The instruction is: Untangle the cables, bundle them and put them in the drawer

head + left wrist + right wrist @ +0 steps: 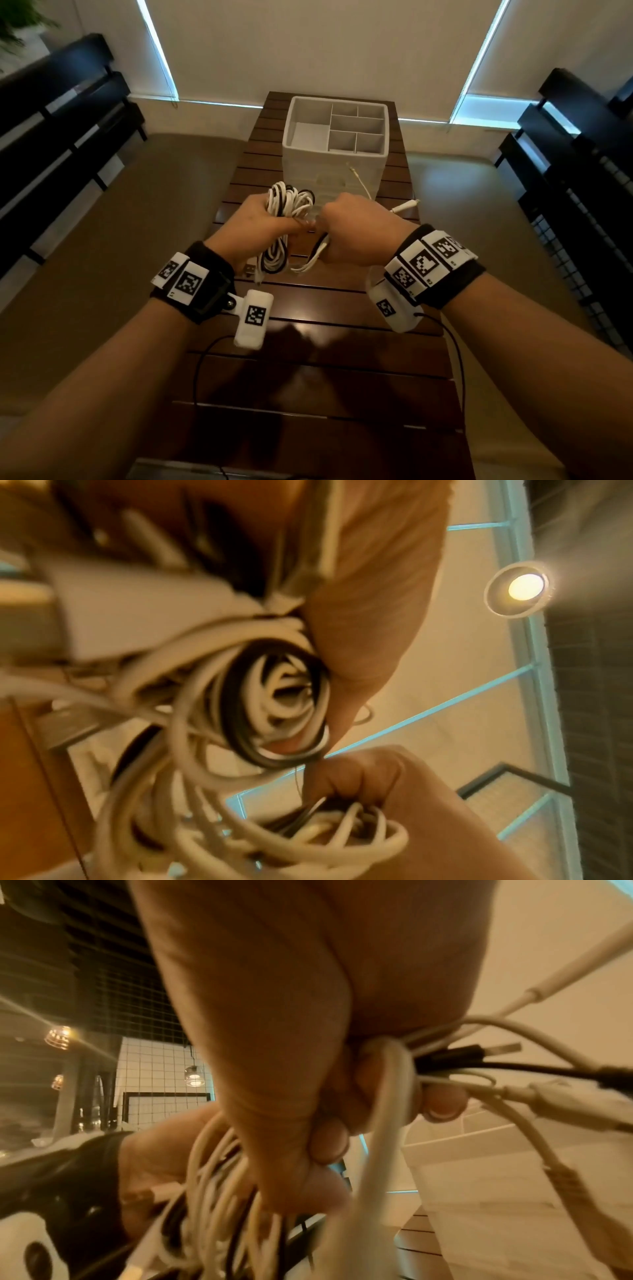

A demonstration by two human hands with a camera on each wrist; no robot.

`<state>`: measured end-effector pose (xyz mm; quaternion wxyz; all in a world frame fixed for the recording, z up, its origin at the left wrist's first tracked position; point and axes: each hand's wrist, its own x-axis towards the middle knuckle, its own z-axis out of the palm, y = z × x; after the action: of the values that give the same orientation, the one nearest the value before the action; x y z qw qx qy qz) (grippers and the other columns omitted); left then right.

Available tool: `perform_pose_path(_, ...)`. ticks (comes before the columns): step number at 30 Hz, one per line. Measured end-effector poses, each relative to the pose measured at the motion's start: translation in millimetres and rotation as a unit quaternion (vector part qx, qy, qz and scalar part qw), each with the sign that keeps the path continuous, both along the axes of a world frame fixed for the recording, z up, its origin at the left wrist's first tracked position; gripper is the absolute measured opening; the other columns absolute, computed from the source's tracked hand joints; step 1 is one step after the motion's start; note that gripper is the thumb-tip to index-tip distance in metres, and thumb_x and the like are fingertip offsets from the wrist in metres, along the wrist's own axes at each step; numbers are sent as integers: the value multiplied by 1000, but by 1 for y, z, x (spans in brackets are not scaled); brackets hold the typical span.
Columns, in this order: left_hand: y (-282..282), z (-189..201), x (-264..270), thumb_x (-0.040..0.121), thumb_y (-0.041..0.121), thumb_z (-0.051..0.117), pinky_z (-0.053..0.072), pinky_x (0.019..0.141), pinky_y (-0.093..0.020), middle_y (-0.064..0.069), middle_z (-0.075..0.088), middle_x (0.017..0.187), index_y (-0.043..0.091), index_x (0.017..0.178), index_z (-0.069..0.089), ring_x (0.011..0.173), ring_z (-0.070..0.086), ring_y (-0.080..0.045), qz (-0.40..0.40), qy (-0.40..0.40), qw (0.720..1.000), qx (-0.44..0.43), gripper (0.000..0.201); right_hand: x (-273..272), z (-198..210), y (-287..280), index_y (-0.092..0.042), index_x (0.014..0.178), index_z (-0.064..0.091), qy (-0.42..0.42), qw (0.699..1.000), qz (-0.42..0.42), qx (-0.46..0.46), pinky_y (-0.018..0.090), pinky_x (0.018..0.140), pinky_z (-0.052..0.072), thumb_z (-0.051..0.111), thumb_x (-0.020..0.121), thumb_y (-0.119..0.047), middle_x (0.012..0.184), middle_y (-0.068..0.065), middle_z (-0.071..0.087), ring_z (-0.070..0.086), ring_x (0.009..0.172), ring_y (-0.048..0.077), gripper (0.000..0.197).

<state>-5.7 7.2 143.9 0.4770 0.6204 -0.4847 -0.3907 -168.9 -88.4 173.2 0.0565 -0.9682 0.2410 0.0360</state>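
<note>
A looped bundle of white and black cables (286, 219) hangs above the wooden table (329, 342), just in front of the white organiser box (337, 137). My left hand (262, 222) grips the coil round its middle; the loops (274, 704) fill the left wrist view. My right hand (346, 226) is fisted round several cable ends (445, 1064) beside it, knuckles nearly touching the left thumb. White plug ends (404, 206) stick out to the right of that fist. A white cable (383, 1123) wraps over the right fingers.
The organiser box has several open compartments (356, 123) and stands at the table's far end. Dark slatted benches (61, 137) flank the table on both sides. A thin black wire (205, 359) from the wrist cameras trails over the near table.
</note>
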Motion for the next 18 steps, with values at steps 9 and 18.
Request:
perform_pose_path(9,1,-9,-5,95,21,72,60,91,-38,-22,75,112,4,119,71,100,74,-28,-39,79,996,-15,29,8,7,-2,-19,59,45,-35,999,-38,1,27,49,35,68,87,-20,59,-1,48,49,51,16,36)
perform_pose_path(18,1,0,-10,81,9,87,60,88,-27,-8,78,114,10,125,68,107,75,-21,-102,46,993,27,49,6,5,0,-12,57,41,-24,995,-97,-21,29,47,25,65,87,-12,59,4,44,41,52,18,39)
